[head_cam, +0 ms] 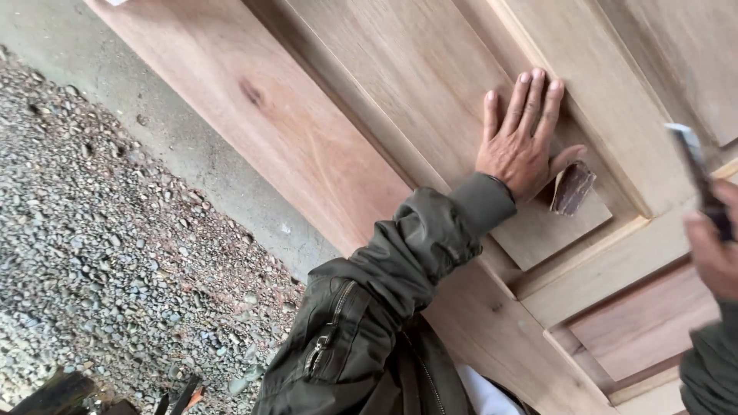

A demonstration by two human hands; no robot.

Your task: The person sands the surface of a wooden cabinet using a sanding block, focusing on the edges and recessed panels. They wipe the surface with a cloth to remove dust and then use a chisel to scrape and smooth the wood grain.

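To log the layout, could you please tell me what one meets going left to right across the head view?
Gravel ground → concrete strip → wooden door → left hand flat on the panel → folded sandpaper → right hand holding a dark tool.

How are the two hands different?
The left hand lies flat and spread on the wooden door, with a folded brown sandpaper under its thumb. The right hand is off the wood, curled in a grip around a thin dark tool. The left shows fully; the right is cut off by the edge. Both wear dark green sleeves.
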